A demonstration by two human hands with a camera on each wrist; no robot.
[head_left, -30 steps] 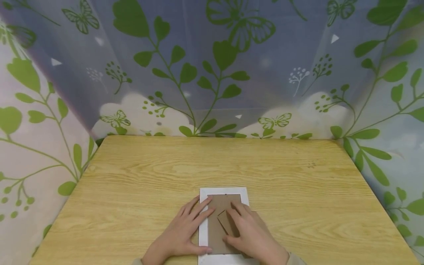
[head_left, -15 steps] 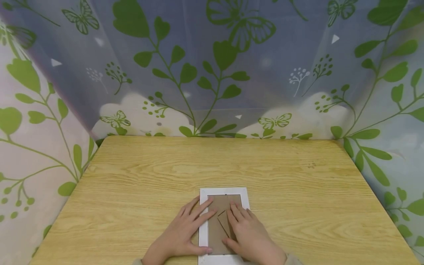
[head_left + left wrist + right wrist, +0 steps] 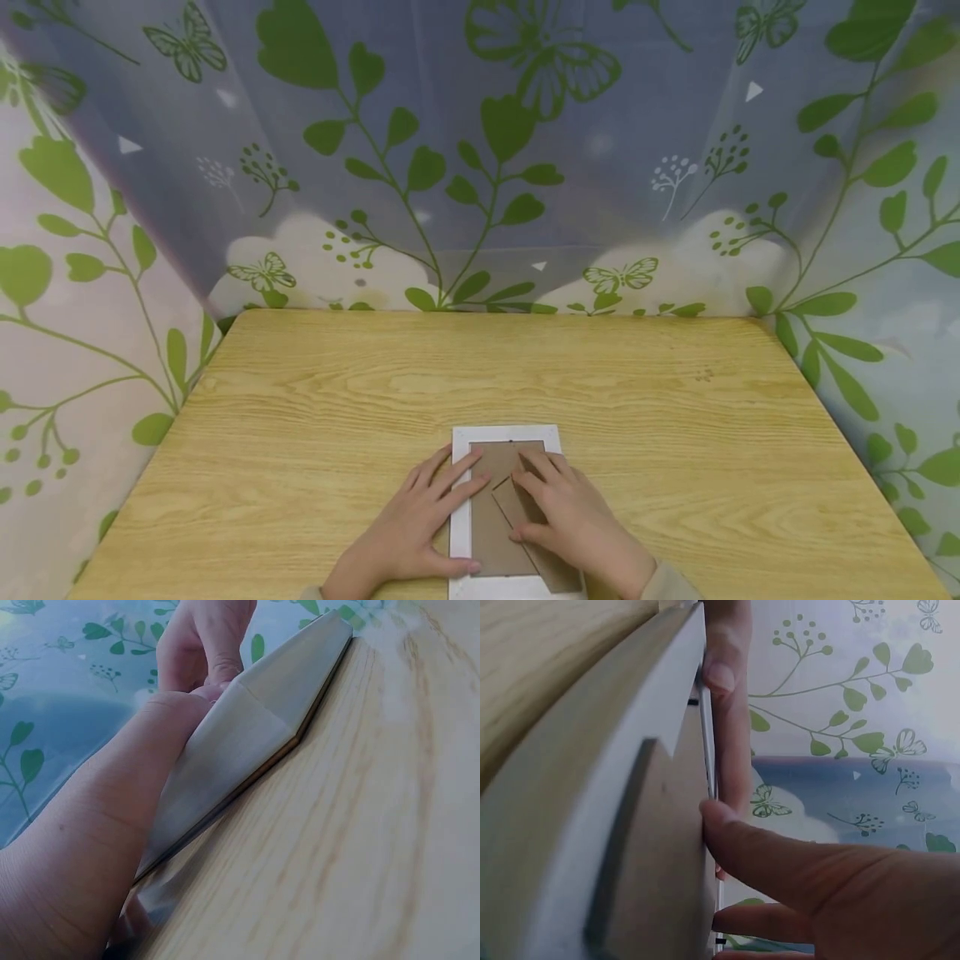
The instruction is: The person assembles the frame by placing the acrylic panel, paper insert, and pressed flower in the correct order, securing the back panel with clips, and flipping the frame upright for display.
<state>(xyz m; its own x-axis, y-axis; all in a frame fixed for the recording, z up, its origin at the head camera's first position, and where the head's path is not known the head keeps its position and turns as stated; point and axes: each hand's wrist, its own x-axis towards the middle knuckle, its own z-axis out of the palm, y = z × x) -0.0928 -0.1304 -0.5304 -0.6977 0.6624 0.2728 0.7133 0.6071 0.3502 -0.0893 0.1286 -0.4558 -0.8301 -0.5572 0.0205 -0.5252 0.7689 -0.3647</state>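
A white picture frame (image 3: 506,432) lies face down at the table's near edge, showing its brown backing board (image 3: 491,525). Hinged on that board is a brown easel stand (image 3: 553,573), slanting so that its lower end overlaps the frame's bottom border. My left hand (image 3: 412,525) rests along the frame's left side, fingers spread straight over border and board. With my right hand (image 3: 573,512) I grip the stand, thumb at its left edge and bent fingers near its top. The right wrist view shows the stand (image 3: 660,855) raised off the backing board, with the right thumb (image 3: 772,855) against it.
The wood-grain table (image 3: 300,400) spreads beyond the frame on the far side and both sides. Curtains (image 3: 465,183) printed with green leaves and butterflies enclose it at the back, left and right.
My right fingers have bent more, and the stand's lower end shows further right and lower, over the bottom border. My left hand has stayed in place.
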